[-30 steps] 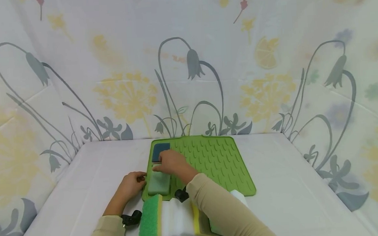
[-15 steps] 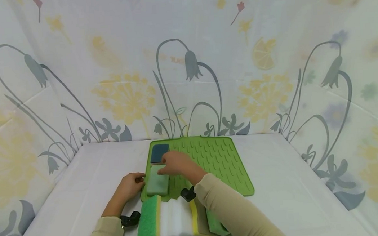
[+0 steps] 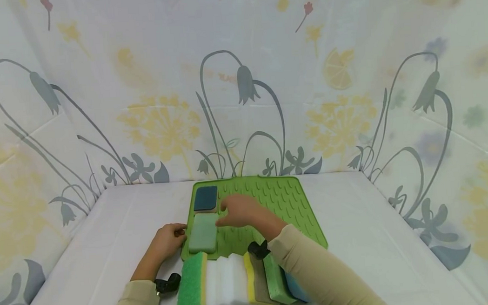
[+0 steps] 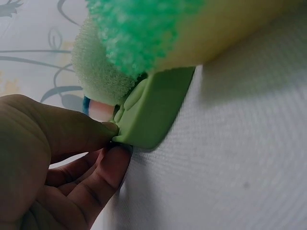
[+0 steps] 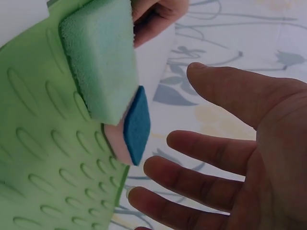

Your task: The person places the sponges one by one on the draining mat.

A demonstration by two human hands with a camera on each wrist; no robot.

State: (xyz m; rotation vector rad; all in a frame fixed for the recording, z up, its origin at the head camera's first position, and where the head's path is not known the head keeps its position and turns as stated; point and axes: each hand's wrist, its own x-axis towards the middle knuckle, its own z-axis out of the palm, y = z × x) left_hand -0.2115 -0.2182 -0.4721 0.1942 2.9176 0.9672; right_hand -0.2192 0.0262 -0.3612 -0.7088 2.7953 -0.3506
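My left hand (image 3: 168, 239) pinches the left edge of the green ribbed mat (image 3: 273, 211) between thumb and fingertips, as the left wrist view (image 4: 72, 143) also shows. On the mat's left side lies a pale green sponge (image 3: 203, 233). Just behind it sits a smaller sponge with a dark blue top (image 3: 206, 198) and a pinkish body (image 5: 118, 141). Over the mat, right of both sponges, hovers my right hand (image 3: 245, 210). Its fingers are spread and relaxed in the right wrist view (image 5: 216, 158), holding nothing.
Along the mat's front edge stands a row of sponges: a green-and-yellow one (image 3: 192, 285), several white ones (image 3: 224, 284), a yellow-and-brown one (image 3: 258, 280), a green one (image 3: 278, 281) and a blue one (image 3: 295, 289) partly behind my right sleeve. A flower-printed curtain (image 3: 239, 78) hangs behind.
My right hand has moved right, away from the two sponges on the mat, uncovering them and more of the front row. My left hand stays at the mat's edge.
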